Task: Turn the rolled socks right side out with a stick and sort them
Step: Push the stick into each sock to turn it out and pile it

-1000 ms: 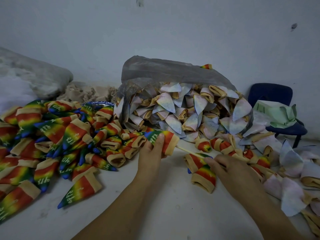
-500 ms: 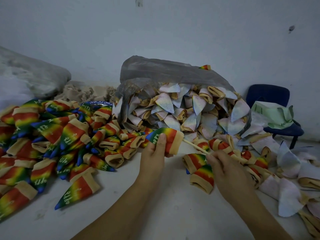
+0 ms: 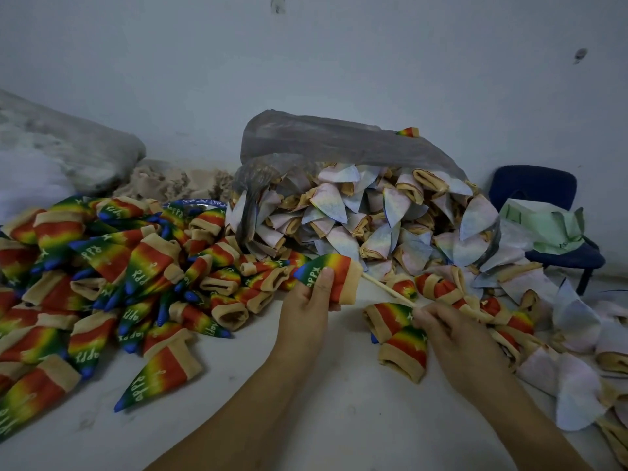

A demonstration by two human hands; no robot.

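The left forearm comes up from the bottom edge, slanting right, and the left hand [image 3: 307, 302] is raised off the white floor [image 3: 323, 413]; it grips a rainbow sock [image 3: 334, 268] with the thumb [image 3: 321, 283] laid flat along the front over the white lettering, and the other fingers curled round behind, mostly hidden. The sock is held in the air between the two heaps, its blue tip pointing left and its tan cuff to the right; a thin pale stick [image 3: 385, 287] comes out of the cuff end and runs down and right to the right hand [image 3: 452, 338].

The right forearm enters from the lower right corner; the hand lies low, its back towards the camera, fingers bent and pressed together, their tips pinching the near end of the stick; whether the thumb is under the stick I cannot tell. Just beside this hand, touching its knuckle side, lie two rolled socks [image 3: 402, 341] with tan cuffs.

To the left a heap of rainbow socks [image 3: 112, 266] is spread over the floor, right side out; behind the hands a grey plastic bag [image 3: 339, 144] lies open, spilling pale inside-out socks [image 3: 373, 219] that trail off to the right edge. A dark blue chair [image 3: 540, 188] stands at the wall on the right with green cloth [image 3: 547, 226] on its seat.
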